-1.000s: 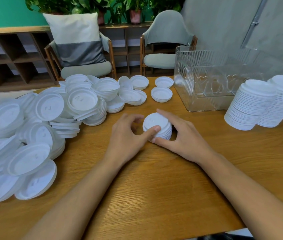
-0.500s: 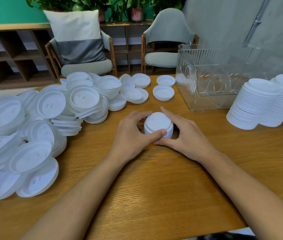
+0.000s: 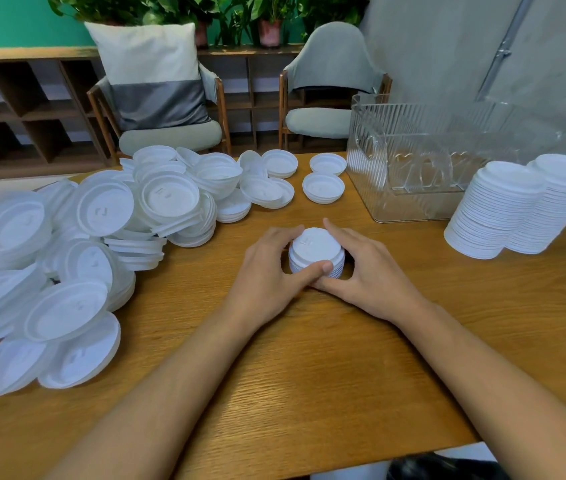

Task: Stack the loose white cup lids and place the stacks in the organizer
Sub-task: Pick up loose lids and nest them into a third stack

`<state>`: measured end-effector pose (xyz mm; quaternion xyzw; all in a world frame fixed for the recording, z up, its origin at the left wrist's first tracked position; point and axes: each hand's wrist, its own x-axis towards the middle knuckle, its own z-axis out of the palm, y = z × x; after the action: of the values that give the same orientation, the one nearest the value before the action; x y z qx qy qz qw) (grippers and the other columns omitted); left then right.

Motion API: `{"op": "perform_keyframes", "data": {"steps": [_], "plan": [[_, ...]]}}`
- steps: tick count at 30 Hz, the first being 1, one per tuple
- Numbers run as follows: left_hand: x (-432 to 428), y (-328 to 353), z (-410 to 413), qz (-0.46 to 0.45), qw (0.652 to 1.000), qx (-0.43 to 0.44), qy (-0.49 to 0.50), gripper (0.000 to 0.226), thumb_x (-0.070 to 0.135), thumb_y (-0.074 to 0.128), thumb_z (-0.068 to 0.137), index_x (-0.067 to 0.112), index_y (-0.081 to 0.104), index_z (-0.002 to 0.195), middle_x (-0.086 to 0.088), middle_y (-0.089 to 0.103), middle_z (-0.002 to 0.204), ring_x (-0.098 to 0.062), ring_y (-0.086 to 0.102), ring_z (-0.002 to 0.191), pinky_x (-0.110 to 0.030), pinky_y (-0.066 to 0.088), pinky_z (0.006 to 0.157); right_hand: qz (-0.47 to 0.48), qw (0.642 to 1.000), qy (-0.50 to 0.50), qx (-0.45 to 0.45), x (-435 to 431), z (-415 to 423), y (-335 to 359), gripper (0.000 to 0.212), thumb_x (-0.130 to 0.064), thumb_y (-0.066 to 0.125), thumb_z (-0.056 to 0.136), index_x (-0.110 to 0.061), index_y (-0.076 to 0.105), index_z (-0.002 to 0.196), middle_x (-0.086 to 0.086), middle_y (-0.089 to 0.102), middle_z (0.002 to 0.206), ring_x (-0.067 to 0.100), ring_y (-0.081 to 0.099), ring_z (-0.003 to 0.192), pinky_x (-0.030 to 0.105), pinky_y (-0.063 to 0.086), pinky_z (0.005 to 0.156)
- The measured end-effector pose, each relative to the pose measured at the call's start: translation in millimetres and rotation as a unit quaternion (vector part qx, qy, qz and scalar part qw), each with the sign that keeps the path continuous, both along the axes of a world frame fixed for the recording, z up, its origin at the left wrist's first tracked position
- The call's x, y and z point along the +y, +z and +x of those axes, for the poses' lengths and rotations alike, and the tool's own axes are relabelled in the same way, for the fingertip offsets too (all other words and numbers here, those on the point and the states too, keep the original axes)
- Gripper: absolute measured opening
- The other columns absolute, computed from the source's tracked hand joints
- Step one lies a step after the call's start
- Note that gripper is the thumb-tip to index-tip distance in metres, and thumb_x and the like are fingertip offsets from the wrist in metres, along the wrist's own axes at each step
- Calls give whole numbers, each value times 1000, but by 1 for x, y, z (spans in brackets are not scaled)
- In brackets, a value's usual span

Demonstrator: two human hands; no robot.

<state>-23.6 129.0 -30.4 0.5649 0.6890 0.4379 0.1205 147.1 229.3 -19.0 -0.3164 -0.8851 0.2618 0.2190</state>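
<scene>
In the head view, the small stack of lids [image 3: 315, 247] stands on the wooden table [image 3: 309, 382] in the same spot as a second ago, in front of the person and between the two hands. The hands have closed in on it. The left hand [image 3: 264, 271] was a little apart from the stack then, with a gap at its fingers. Now its fingers curl around the stack's left side, and its thumb has slid further across the front edge. The right hand [image 3: 370, 275] still cups the right side. Its index finger lies along the far right rim, and its thumb meets the left thumb at the stack's near base. Both hands therefore grip the stack from opposite sides, with the top lid showing between them.

The big heap of loose lids [image 3: 101, 237] spreads over the left part of the table and is unchanged, well apart from the hands. The clear ribbed organizer [image 3: 409, 209] sits at the far right beyond the right hand. Two tall lid stacks [image 3: 499, 209] stand on the table just to the right of the organizer, touching each other. Behind the table are two chairs [image 3: 330, 98], a cushion [image 3: 153, 74] on the left one, a shelf unit [image 3: 15, 112] and potted plants [image 3: 233, 15].
</scene>
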Motion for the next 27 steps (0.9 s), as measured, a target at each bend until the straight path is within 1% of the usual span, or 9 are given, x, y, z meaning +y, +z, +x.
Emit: {"op": "perform_keyframes", "data": {"steps": [3, 6, 9, 11, 13, 16, 19, 24, 27], "plan": [[-3, 4, 0, 2, 1000, 9, -10, 70, 63, 65, 92, 22, 58, 148, 9, 64, 137, -4, 57, 126, -33, 45, 111, -1, 1000, -1, 3, -2, 4, 2, 103, -60, 80, 81, -24, 32, 164, -8, 47, 157, 2, 39, 140, 21, 31, 110], [-4, 9, -5, 14, 1000, 20, -5, 66, 63, 54, 98, 26, 52, 152, 10, 65, 135, -3, 58, 122, -28, 47, 103, 2, 1000, -2, -9, 5, 11, 6, 104, -65, 77, 80, -33, 26, 165, -10, 39, 163, 8, 33, 149, 25, 26, 115], [-1, 6, -14, 3, 998, 65, 10, 51, 51, 60, 102, 26, 56, 147, 9, 63, 134, -4, 57, 122, -35, 50, 104, 10, 999, -19, -24, 16, 25, 9, 96, -62, 78, 82, -37, 30, 162, -12, 40, 162, 11, 35, 148, 28, 29, 115], [4, 4, -18, -12, 994, 109, 11, 49, 46, 61, 102, 26, 57, 146, 8, 59, 140, -8, 54, 129, -39, 48, 108, 16, 999, -33, -24, 22, 36, 9, 89, -61, 78, 83, -37, 37, 158, -15, 43, 159, 11, 38, 146, 31, 33, 116], [10, 4, -19, -14, 988, 154, 2, 49, 42, 61, 102, 23, 56, 147, 7, 55, 144, -10, 51, 132, -39, 48, 108, 22, 999, -46, -16, 27, 47, 7, 85, -60, 78, 83, -37, 40, 156, -15, 46, 156, 10, 41, 143, 34, 37, 116], [28, 9, -22, 0, 978, 209, -6, 51, 39, 62, 102, 20, 54, 149, 5, 50, 151, -12, 47, 138, -37, 47, 110, 23, 997, -71, 5, 32, 56, 3, 83, -56, 80, 83, -34, 43, 155, -13, 49, 152, 3, 42, 135, 25, 35, 108], [60, 13, -23, -3, 972, 237, 0, 54, 40, 60, 103, 19, 51, 152, 2, 44, 158, -14, 42, 144, -35, 44, 114, 18, 996, -85, 28, 35, 58, -2, 82, -52, 82, 82, -33, 45, 153, -13, 51, 148, 3, 43, 132, 24, 37, 105], [124, 23, -21, -19, 968, 249, -14, 58, 40, 64, 101, 19, 48, 153, -3, 38, 165, -21, 36, 150, -41, 40, 120, 9, 994, -97, 42, 39, 56, -5, 82, -49, 85, 80, -35, 46, 151, -12, 52, 143, 8, 46, 129, 27, 41, 103], [160, 33, -23, -43, 966, 254, -17, 66, 44, 66, 99, 19, 44, 156, -4, 36, 167, -23, 34, 152, -42, 36, 120, 2, 994, -94, 49, 42, 54, -7, 81, -48, 86, 79, -36, 46, 149, -13, 53, 141, 8, 47, 128, 28, 43, 102]]}}
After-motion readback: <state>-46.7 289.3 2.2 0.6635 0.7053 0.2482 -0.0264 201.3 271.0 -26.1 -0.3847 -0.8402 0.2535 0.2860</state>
